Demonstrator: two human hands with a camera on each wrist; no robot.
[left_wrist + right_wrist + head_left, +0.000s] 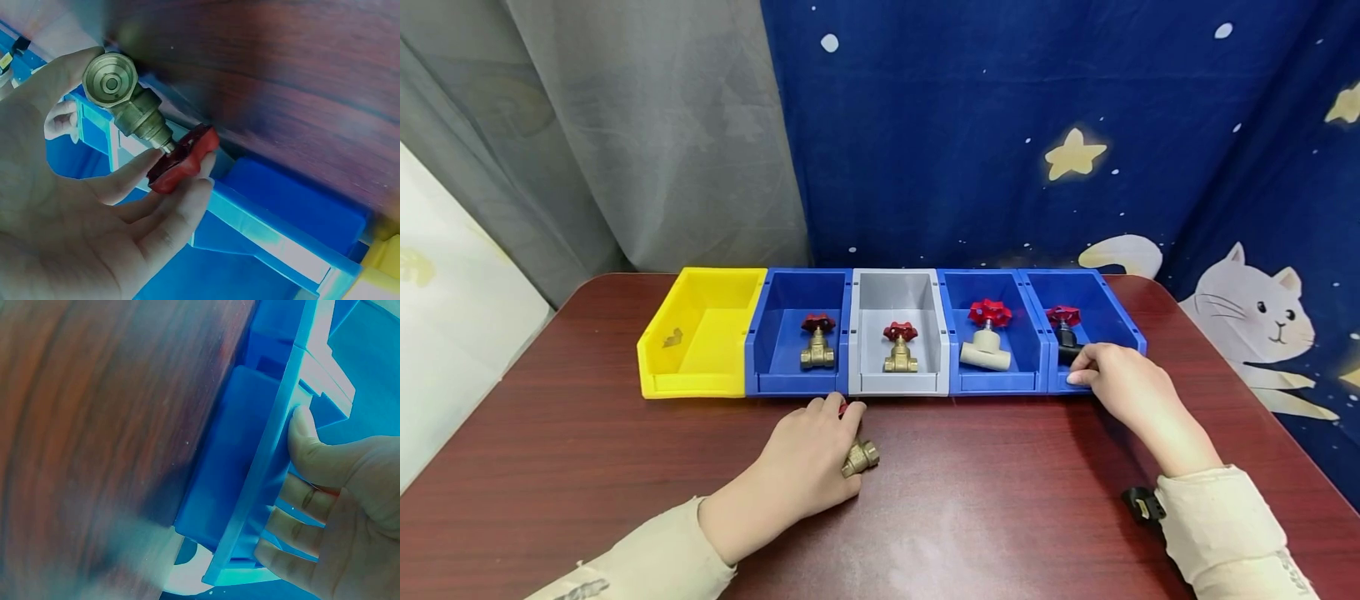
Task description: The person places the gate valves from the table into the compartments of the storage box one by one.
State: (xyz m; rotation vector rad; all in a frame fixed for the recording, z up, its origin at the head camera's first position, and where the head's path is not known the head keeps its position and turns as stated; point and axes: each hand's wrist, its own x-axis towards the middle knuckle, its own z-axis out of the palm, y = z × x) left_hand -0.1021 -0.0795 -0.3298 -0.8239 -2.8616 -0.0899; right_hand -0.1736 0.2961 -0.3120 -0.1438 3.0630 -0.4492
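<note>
Left hand (808, 454) lies on the tabletop (1000, 517) just in front of the bin row, fingers curled round a brass valve (860, 457). Left wrist view: fingertips (187, 187) pinch the valve's red handwheel (182, 159); the thumb lies along the brass body. Long axis (stem) runs from the handwheel, which sits toward the bins, to the brass body, which sits toward the person. In the head view one threaded port end sticks out to the right of the hand; the handwheel is almost wholly hidden there, only a red sliver showing at the fingertips.

Right hand (1123, 383) is at the front lip of the far-right blue bin (1112, 321). Right wrist view: thumb (304, 434) pressed on the rim, fingers curled behind the front wall, so the hand grips the bin wall. A black valve with a red wheel (1063, 329) stands in that bin, its lower part hidden by the hand.

Row, left to right: yellow bin (700, 333), blue bin (797, 287) with an upright brass valve, grey bin (895, 287) with another, blue bin (992, 283) with a white-bodied valve, then the gripped bin.

The small mark inside the yellow bin is hard to make out. Both forearms are cut off at the frame's bottom edge. The wrist views are blurred at the tabletop.
</note>
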